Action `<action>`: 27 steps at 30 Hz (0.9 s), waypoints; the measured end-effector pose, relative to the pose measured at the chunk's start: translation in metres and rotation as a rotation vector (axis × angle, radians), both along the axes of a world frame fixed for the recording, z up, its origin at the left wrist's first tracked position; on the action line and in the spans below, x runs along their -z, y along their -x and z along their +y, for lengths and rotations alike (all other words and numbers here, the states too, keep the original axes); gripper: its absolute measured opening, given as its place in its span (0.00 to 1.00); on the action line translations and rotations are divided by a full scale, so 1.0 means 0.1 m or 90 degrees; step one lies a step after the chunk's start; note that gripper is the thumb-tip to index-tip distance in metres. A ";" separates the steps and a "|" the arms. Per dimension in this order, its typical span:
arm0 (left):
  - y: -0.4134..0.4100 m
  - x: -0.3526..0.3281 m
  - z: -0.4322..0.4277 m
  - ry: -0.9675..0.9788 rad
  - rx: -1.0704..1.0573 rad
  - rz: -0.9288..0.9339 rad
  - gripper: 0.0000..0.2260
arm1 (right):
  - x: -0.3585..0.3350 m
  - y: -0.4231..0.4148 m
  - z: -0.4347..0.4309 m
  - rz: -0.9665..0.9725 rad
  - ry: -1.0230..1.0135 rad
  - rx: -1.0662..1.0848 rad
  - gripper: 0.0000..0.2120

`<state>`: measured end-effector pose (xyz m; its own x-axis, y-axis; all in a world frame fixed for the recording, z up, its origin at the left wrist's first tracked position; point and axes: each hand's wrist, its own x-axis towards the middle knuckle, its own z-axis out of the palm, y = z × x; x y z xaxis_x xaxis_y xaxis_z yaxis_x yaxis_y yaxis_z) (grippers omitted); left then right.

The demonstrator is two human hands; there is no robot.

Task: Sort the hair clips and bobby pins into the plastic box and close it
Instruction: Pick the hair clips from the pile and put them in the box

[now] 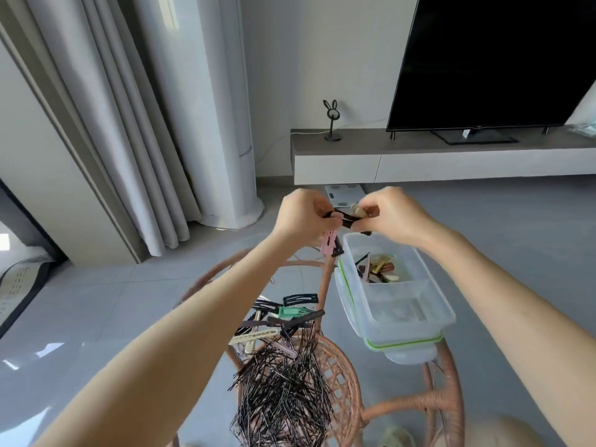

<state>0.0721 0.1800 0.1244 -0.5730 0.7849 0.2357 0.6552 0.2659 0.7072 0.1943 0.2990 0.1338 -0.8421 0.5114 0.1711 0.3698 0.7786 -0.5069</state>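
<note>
My left hand (304, 217) and my right hand (392, 214) are raised together above the far end of the clear plastic box (416, 304). Both pinch a small bunch of hair clips (346, 219); a pink snap clip (330, 245) hangs below my left hand. The box stands open on its green-sealed lid (403, 345), and its far compartment holds several clips (379, 269). A pile of black bobby pins (283, 382) and several loose hair clips (283, 312) lie on the glass-topped rattan table (342, 382).
The box sits at the table's right side, over its rattan frame. Grey tiled floor (96, 304) surrounds the table. Farther off stand a curtain (122, 130), a white column unit (213, 117), a low TV console (451, 156) with a television (493, 59), and a floor scale (343, 193).
</note>
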 end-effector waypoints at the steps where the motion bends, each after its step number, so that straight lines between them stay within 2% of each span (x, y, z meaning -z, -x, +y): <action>1: -0.09 0.04 0.13 0.000 0.004 -0.010 0.06 | 0.04 -0.08 0.10 -0.004 -0.004 0.018 0.11; 5: -0.40 0.34 0.54 0.039 0.014 -0.087 0.06 | 0.39 -0.34 0.37 -0.035 -0.004 0.110 0.11; 9: -0.53 0.52 0.76 0.135 0.064 -0.091 0.09 | 0.67 -0.46 0.48 -0.119 0.037 0.139 0.15; 11: -0.50 0.52 0.78 0.197 0.114 -0.079 0.14 | 0.72 -0.48 0.51 -0.179 0.012 0.128 0.02; 13: -0.42 0.45 0.74 0.229 0.153 -0.054 0.18 | 0.76 -0.49 0.55 -0.195 0.004 0.132 0.13; 15: -0.31 0.35 0.64 0.210 0.158 -0.047 0.17 | 0.70 -0.50 0.51 -0.132 -0.029 0.154 0.16; 17: -0.14 0.28 0.47 0.173 0.125 -0.055 0.14 | 0.58 -0.49 0.38 -0.026 -0.071 0.172 0.15; 19: 0.07 0.28 0.23 0.179 0.081 -0.026 0.13 | 0.49 -0.43 0.15 0.055 -0.076 0.129 0.13; 21: 0.29 0.36 -0.07 0.256 0.060 0.035 0.14 | 0.48 -0.32 -0.17 0.059 -0.029 0.028 0.12; 25: 0.50 0.62 -0.67 0.436 0.118 0.187 0.19 | 0.82 0.01 -0.57 -0.109 -0.040 -0.148 0.20; 27: 0.51 0.74 -0.89 0.470 0.139 0.172 0.23 | 0.98 0.14 -0.62 -0.224 0.000 -0.170 0.27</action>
